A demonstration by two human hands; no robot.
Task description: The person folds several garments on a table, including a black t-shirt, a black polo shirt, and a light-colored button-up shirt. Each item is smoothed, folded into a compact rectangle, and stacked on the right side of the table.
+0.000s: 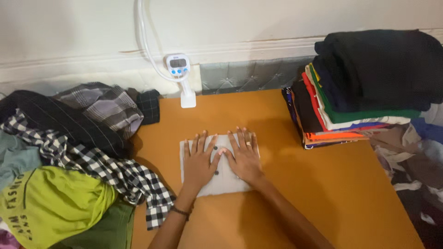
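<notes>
Orange tabletop (323,184), centre: my left hand (199,159) and right hand (244,157) lie flat, fingers spread, on the folded white buttoned shirt (221,184), best pressed evenly outward so creases smooth.

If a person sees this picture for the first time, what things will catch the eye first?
First, the two hands, the left hand and the right hand, pressed flat side by side on a folded white garment with dark buttons in the middle of the orange table. Next, the tall stack of folded clothes at the far right, and the loose heap of unfolded clothes on the left.
</notes>
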